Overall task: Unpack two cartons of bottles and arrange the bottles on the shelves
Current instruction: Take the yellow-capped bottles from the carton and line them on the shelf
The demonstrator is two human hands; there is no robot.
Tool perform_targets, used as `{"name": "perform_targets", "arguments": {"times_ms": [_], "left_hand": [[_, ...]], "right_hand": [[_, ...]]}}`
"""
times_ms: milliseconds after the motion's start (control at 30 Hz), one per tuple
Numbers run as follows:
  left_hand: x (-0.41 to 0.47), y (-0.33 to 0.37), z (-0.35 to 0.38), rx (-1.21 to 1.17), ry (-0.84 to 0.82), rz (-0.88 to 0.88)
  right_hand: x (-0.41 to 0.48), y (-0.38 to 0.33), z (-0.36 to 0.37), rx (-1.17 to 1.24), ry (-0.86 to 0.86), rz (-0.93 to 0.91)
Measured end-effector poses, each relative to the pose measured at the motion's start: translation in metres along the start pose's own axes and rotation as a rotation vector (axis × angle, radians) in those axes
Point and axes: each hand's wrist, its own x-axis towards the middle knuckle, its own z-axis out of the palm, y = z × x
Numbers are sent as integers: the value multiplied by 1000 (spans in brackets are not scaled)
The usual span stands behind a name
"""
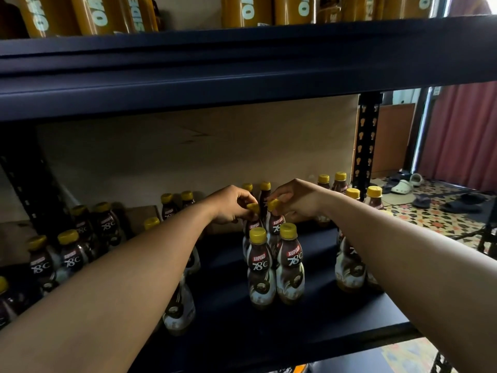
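Both arms reach into the dark shelf (309, 319). My left hand (231, 204) pinches the yellow cap of one brown Kopiko bottle (252, 224). Beside it, my right hand (295, 200) pinches the cap of a second bottle (277, 222). These two stand upright side by side in the middle row. In front of them stand two more bottles (261, 270) with yellow caps. Several bottles stand in rows at the left (71, 261) and at the right (349, 265), partly hidden by my forearms.
The upper shelf (242, 76) hangs low overhead and carries tall yellow Oatside cartons (293, 9). A perforated black upright (364, 146) stands at the right. Beyond it lie sandals (403, 184) on a patterned floor, with a red curtain (462, 135) behind.
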Motion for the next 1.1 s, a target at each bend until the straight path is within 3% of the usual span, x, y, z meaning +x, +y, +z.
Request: {"name": "perform_targets", "arguments": {"times_ms": [133,467,1000,1100], "left_hand": [[0,-1,0,4,0,-10],[-7,6,2,17,9,-12],[-17,14,3,58,40,-19],[-21,19,-1,52,52,-26]], "right_hand": [[-1,1,1,-73,-15,-14],[-1,4,2,93,11,54],[-3,4,3,127,12,86],[-8,5,-6,13,14,79]]}}
